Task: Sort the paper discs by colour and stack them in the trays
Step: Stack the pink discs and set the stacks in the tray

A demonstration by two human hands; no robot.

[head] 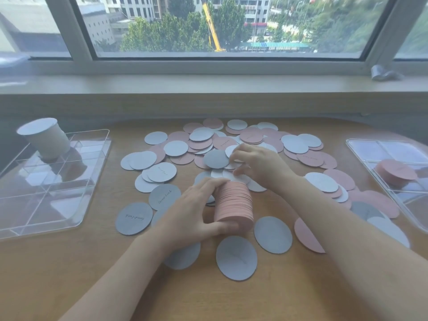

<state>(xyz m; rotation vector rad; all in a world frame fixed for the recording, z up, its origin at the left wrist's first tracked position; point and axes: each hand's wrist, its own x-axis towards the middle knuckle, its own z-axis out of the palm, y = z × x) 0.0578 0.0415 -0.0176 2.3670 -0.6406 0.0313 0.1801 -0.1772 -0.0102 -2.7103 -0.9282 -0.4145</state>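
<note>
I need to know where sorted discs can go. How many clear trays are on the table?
2. One clear tray sits at the left, holding a blue stack; the other tray at the right edge holds a pink stack, partly out of view.

daylight from window [208, 26] — soft shadows | glare on trays [46, 181] | edges bowed, blurred

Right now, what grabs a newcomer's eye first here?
The thick pink stack gripped on its side in the left hand at table centre, with the right hand picking among loose pink and grey discs behind. Clear trays flank them: the left tray holds a grey stack, the right tray a pink one.
</note>
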